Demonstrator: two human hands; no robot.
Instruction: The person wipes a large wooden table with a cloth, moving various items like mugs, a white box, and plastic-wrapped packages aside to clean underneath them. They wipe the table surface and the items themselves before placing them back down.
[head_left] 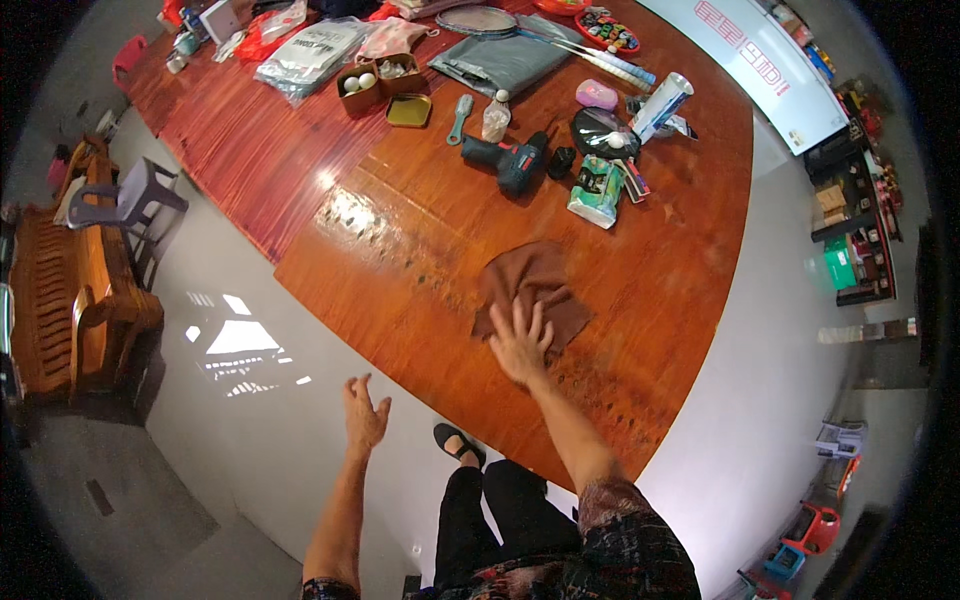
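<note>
The right hand (520, 343) lies flat on a brown cloth (533, 290), with the fingers spread wide and pressing down on its near edge, not gripping it. The cloth is crumpled and sits on a big shiny wooden table (420, 240), near the edge closest to the person. The left hand (364, 410) is off the table, out over the pale floor (250, 420). Its fingers are loose and a little curled, and it holds nothing. Farther back on the table, well apart from the cloth, lies a dark drill (510, 160). Just beside the drill, on its right, is a green and white packet (597, 190). Behind the packet is a round black thing (603, 130), and next to that a white can (662, 105) lies on its side. A small clear bottle (496, 118) stands near a blue-green tool (459, 118) and a small yellow tin (409, 110). A brown box (380, 80) with little compartments holds some white balls. At the far end of the table are a grey bag (505, 58), see-through bags (310, 55) and some red things. On the left side of the room there is a wooden bench (70, 290) and a grey plastic stool (135, 200). The person's foot in a black shoe (458, 443) shows below the table edge.
</note>
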